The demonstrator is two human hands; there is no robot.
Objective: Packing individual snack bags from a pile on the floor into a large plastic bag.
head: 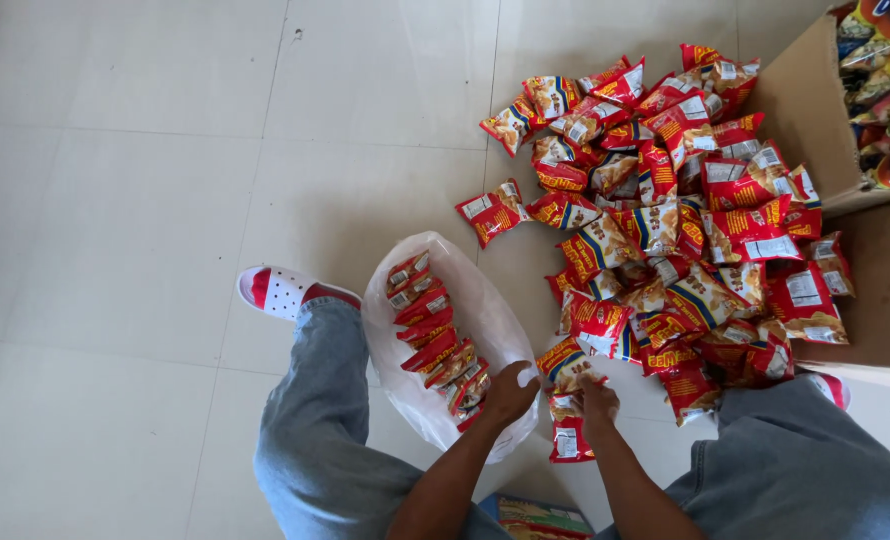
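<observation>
A clear plastic bag [485,310] lies open on the tiled floor between my legs, with a row of red snack packets [435,345] stacked inside it. My left hand [510,392] grips the bag's near rim. My right hand [595,400] rests on a red and yellow snack packet [565,362] at the near edge of a big loose pile of such packets [685,220]. Another red packet [568,440] lies just under my right wrist.
An open cardboard box [815,100] with colourful packets stands at the far right, a second box [880,290] below it. My jeans-clad legs flank the bag; a white and red shoe [280,290] is to its left. A flat package [540,518] lies near my lap.
</observation>
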